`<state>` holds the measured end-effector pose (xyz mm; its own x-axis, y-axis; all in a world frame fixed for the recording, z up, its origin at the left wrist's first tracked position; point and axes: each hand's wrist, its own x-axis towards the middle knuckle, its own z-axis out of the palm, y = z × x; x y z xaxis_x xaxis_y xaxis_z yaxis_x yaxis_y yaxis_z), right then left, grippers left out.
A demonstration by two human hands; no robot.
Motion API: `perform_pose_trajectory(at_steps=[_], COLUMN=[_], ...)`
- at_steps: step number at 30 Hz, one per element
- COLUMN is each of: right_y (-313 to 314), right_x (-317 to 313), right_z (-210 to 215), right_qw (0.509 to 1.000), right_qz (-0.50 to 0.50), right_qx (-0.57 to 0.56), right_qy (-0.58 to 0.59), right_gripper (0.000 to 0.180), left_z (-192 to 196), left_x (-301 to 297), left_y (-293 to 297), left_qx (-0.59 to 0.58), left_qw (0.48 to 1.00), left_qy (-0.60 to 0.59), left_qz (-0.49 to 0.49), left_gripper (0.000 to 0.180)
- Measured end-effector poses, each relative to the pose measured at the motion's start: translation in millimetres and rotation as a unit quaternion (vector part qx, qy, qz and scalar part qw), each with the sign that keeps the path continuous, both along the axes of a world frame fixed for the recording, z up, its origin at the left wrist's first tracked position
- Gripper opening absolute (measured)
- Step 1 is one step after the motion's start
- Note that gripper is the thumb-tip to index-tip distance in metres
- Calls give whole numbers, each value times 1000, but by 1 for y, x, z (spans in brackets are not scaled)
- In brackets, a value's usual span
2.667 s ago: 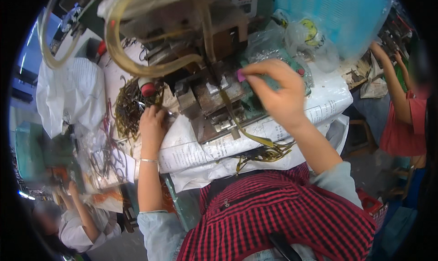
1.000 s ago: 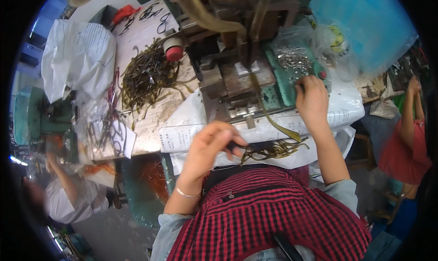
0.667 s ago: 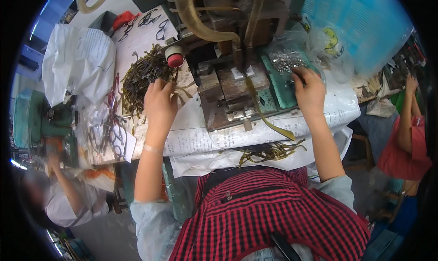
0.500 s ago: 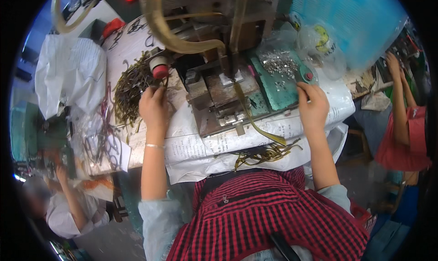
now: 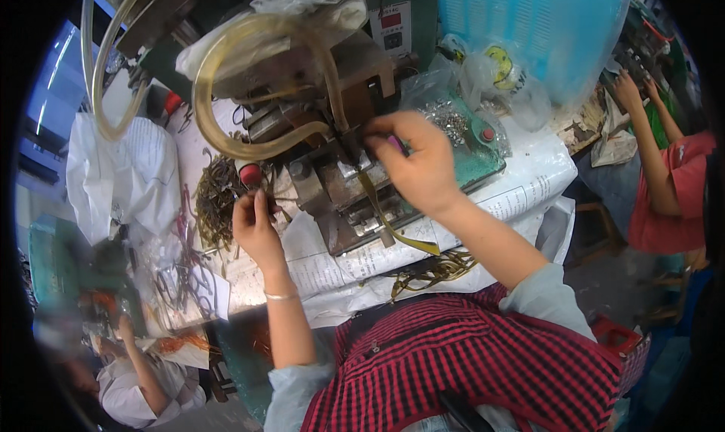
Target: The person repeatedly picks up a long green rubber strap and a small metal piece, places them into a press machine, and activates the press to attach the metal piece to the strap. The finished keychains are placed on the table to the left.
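My right hand (image 5: pixel 419 160) reaches over the metal press (image 5: pixel 332 194), its thumb and forefinger pinched together beside the press head. What they hold, if anything, is too small to make out. An olive strap (image 5: pixel 375 202) comes out from under the head and hangs forward over the front edge. My left hand (image 5: pixel 258 226) is closed just below a red push button (image 5: pixel 250 175), beside a heap of olive straps (image 5: pixel 215 198). Whatever sits between its fingertips is unclear. Small shiny metal pieces (image 5: pixel 451 124) lie on the green tray (image 5: pixel 483 160) behind my right hand.
Thick yellowish tubes (image 5: pixel 204 92) loop over the press. More olive straps (image 5: pixel 430 272) lie on the white sheet (image 5: pixel 521 194) at the front edge. White bags (image 5: pixel 121 175) stand left; a blue basket (image 5: pixel 529 32) stands back right. Co-workers sit at both sides.
My right hand has moved left from the metal pieces to the press head. My left hand has stayed by the strap heap below the red button. The whole view has shifted.
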<state>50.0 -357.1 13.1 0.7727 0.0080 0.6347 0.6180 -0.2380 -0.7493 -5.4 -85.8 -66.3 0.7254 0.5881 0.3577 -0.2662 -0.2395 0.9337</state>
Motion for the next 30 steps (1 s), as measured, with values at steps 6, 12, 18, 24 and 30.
perform_pose_trajectory(at_steps=[6, 12, 18, 24, 30], right_y=[12, 19, -7, -67, -118], right_x=[-7, -26, -42, 19, -4], right_z=[-18, 9, 36, -22, -74], right_qw=[984, 958, 959, 983, 978], right_qz=[61, 133, 205, -26, -116], right_qx=[139, 183, 54, 87, -67], right_qy=[96, 179, 188, 160, 158], right_gripper=[48, 57, 65, 52, 21], left_z=[29, 143, 100, 80, 69], left_x=[-15, -13, -18, -8, -1], left_y=[-26, -64, -86, -117, -117], left_qx=[-38, 127, 347, 536, 513], left_qw=[994, 954, 878, 779, 786], left_qy=[-94, -246, -291, -305, -324], left_qz=[33, -112, -158, -111, -116], left_gripper=[15, 4, 17, 21, 26])
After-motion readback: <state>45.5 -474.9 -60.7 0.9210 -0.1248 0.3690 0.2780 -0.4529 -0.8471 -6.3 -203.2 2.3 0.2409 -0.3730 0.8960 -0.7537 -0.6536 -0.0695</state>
